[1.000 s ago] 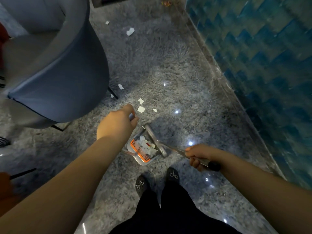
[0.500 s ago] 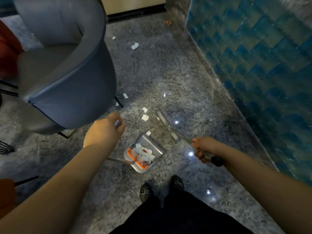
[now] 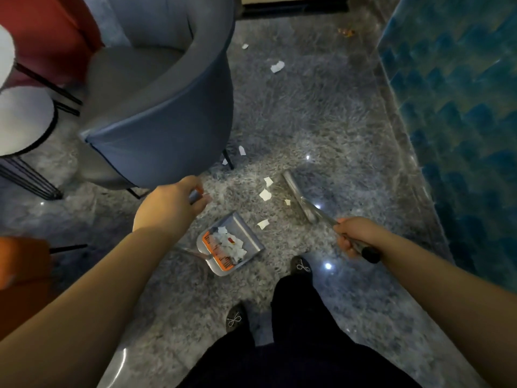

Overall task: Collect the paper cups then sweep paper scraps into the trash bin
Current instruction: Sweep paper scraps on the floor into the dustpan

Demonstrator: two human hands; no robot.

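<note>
1. Two hands at mid-frame: your left hand (image 3: 170, 204) grasps the grey dustpan handle (image 3: 195, 195).
2. Your right hand (image 3: 354, 233) is clenched round the black-tipped metal broom handle (image 3: 363, 249).
3. The grey dustpan (image 3: 246, 233), lower centre, contains white paper scraps (image 3: 232, 246).
4. Loose white scraps (image 3: 265, 194) lie just left of the grey broom head (image 3: 298, 196).
</note>
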